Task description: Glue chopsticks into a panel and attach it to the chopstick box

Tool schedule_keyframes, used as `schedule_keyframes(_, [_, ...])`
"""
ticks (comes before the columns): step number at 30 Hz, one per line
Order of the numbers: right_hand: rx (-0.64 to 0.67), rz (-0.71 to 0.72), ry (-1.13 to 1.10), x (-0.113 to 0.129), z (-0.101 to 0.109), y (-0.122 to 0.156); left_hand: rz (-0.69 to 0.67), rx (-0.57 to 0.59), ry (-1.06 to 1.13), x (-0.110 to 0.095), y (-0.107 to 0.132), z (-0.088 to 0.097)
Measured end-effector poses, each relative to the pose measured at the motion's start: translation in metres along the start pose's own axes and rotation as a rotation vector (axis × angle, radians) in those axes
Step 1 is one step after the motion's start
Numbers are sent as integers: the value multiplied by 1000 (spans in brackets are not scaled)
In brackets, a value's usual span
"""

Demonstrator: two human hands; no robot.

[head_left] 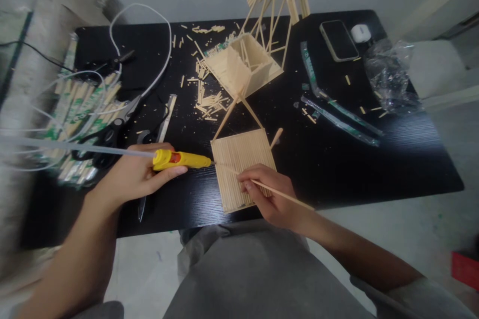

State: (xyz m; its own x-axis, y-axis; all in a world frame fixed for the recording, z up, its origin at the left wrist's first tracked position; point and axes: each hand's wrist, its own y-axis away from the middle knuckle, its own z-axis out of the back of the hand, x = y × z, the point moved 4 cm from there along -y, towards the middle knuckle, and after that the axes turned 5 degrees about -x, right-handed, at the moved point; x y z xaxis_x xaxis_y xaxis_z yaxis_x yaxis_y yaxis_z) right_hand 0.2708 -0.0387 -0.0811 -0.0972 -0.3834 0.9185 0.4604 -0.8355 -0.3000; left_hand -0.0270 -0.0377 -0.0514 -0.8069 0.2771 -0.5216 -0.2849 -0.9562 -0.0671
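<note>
My left hand (149,172) is wrapped round a yellow hot glue gun (187,159), with a long clear glue stick (86,147) running out of its back to the left. The gun's nozzle points right, close to the left edge of a square panel of wooden sticks (234,154) lying on the table. Over that panel, my right hand (267,192) pinches a thin wooden stick (288,198), whose far end is near the nozzle. Whether stick and nozzle touch, I cannot tell. Two sticks link the panel's far side toward a stick-built model (258,70).
On the black table (329,169), scissors (108,134), packs of chopsticks (82,104) and a white cable (170,35) crowd the left. Short stick offcuts (211,104) lie beside the model. A phone (339,41), white case (360,33), torn wrappers (348,122) and clear plastic (391,77) are right.
</note>
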Motion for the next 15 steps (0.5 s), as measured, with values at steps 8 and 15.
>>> schedule_keyframes(8, [2,2,-1,-1,-2,0,13,-26,64,4,6,8])
schedule_keyframes(15, [4,11,0,-2,-2,2,251,-199,-253,18,4,32])
